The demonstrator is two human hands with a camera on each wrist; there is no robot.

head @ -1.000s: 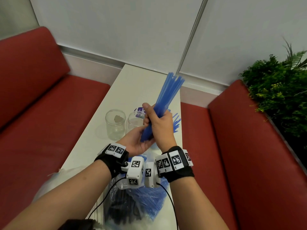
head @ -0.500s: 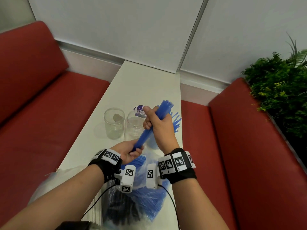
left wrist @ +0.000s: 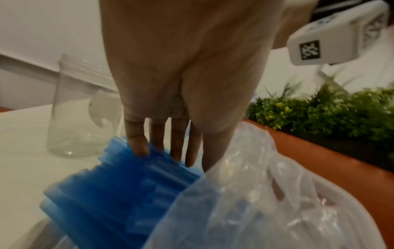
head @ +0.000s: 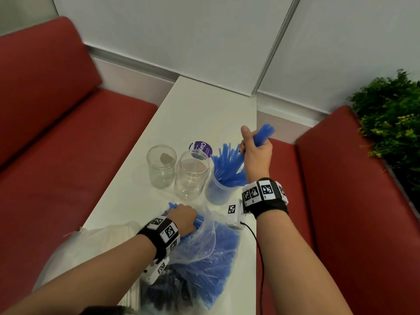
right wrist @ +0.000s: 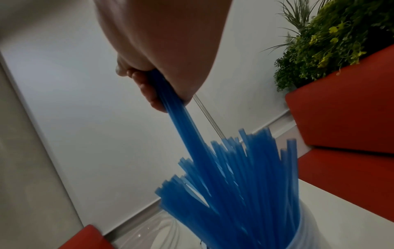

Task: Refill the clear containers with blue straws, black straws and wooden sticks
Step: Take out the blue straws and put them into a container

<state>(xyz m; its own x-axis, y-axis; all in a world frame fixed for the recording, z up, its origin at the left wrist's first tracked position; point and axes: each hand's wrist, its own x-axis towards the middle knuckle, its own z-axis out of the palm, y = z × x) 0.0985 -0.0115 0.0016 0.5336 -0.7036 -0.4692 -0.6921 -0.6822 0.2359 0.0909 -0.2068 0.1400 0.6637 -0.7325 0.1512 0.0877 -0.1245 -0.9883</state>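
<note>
So the landmark here is the middle clear container [head: 192,175], a smooth round see-through jar with nothing in it, standing on the glossy white table [head: 204,105]. Just left of it, almost touching, is a twin jar [head: 161,165] with a scrap of grey label stuck on its far wall. Just right of it is a third container [head: 219,189], already stuffed with thin translucent blue straws [head: 227,167] that fan out of the top like a brush. Behind the middle jar a round purple lid [head: 201,146] lies flat.

Right hand [head: 256,153] is up above that filled container, fist wrapped tight around a small bundle of blue straws [right wrist: 177,107], thumb sticking up. The bundle's lower ends run down into the fan of straws; the top ends poke out past the knuckles.

Nearer the camera than the middle jar there's a crinkly clear plastic bag [head: 204,237] full of more blue straws [left wrist: 119,190]. Left hand [head: 184,218] is at the bag's mouth, fingers [left wrist: 137,143] fairly straight and slightly spread, tips resting on the straw ends, not curled round anything that I can see. A dark mass that may be black straws [head: 163,289] sits nearer still, too murky to tell for sure.
</note>
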